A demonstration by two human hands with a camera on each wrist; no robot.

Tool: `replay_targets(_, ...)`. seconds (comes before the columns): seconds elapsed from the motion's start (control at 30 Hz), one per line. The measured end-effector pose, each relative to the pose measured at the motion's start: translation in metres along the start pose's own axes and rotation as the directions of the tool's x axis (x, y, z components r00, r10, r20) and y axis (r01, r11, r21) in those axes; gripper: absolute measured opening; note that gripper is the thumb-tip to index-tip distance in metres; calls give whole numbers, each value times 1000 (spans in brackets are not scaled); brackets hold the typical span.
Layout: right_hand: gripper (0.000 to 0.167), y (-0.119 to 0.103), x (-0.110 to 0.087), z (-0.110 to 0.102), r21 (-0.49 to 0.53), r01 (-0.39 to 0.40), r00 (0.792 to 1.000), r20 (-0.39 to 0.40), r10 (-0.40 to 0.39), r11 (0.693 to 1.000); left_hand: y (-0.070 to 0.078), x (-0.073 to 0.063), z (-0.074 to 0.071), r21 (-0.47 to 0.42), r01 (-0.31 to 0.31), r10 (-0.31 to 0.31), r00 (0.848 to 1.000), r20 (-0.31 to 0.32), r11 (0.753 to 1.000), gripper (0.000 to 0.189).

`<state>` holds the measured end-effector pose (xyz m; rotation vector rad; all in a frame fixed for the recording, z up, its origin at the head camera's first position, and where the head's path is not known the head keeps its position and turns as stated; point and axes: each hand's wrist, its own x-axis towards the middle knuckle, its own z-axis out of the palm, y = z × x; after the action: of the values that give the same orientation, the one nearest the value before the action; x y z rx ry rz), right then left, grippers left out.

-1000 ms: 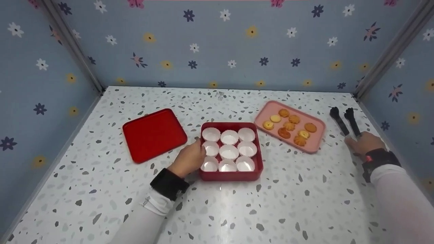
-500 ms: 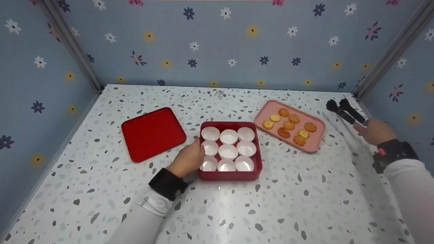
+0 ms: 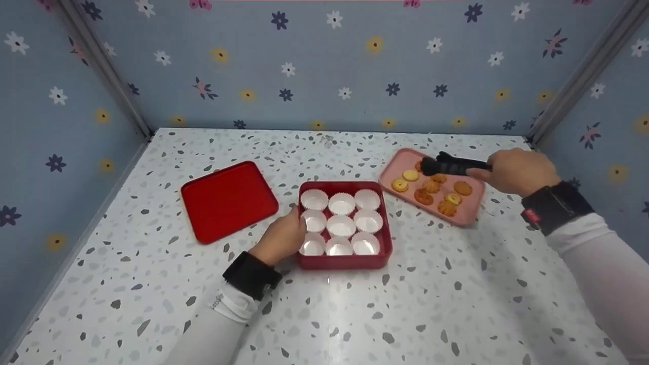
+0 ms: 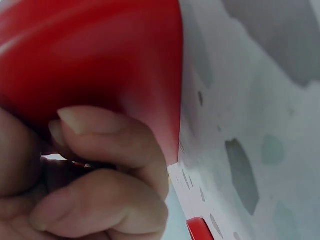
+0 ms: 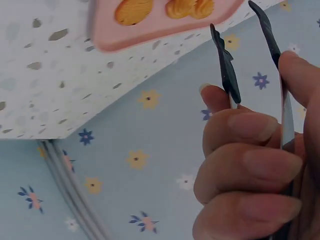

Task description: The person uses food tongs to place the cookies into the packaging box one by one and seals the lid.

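Observation:
My left hand point(image 3: 280, 238) grips the left wall of a square red box point(image 3: 345, 262) on the table. Curled fingers point(image 4: 115, 145) press against the box's outer side point(image 4: 140, 65) in the left wrist view. White paper baking cups point(image 3: 341, 226) stand in rows inside the box. Held by my right hand point(image 3: 519, 170) is a pair of black-tipped tongs point(image 3: 459, 165), above a pink tray point(image 3: 469, 215) of cookies point(image 3: 447, 208). Their two tips point(image 5: 225, 65) stand apart with nothing between them in the right wrist view. The tongs partly hide the far cookies.
A flat red tray or lid point(image 3: 230, 202) lies left of the box, at an angle. The speckled table point(image 3: 405, 314) is bounded at the back and both sides by blue flowered walls point(image 3: 324, 66).
My right hand has lifted the tongs off the table's right side and swung them left over the pink tray. The left hand and the box have stayed in place.

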<state>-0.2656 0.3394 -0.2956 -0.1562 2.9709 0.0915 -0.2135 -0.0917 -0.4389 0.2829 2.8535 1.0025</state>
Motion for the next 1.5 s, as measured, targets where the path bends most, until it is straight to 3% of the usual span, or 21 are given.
replay_targets(0.17,56,-43,10,-3,-93,36,999,8,-35,995,-1,-1,0,9,-1,1,1000,-2,1000,49)
replay_targets(0.3,52,-69,19,-6,-190,50,999,19,-47,981,-1,0,0,23,-10,10,1000,-6,1000,47)
replay_targets(0.6,52,-107,40,-27,-339,12,995,97,22,941,1,0,1,10,18,-18,1000,6,1000,51)
replay_targets(0.77,52,-120,49,-33,-354,-4,990,129,53,935,3,-2,0,-12,28,-27,1000,15,1000,51)
replay_targets(1.13,47,-136,58,-41,-402,76,988,155,-14,913,3,-1,-1,1,5,-5,1000,-1,1000,45)
replay_targets(1.5,39,-132,67,-39,-406,115,985,168,-50,907,-1,0,0,23,-9,9,1000,-2,1000,43)
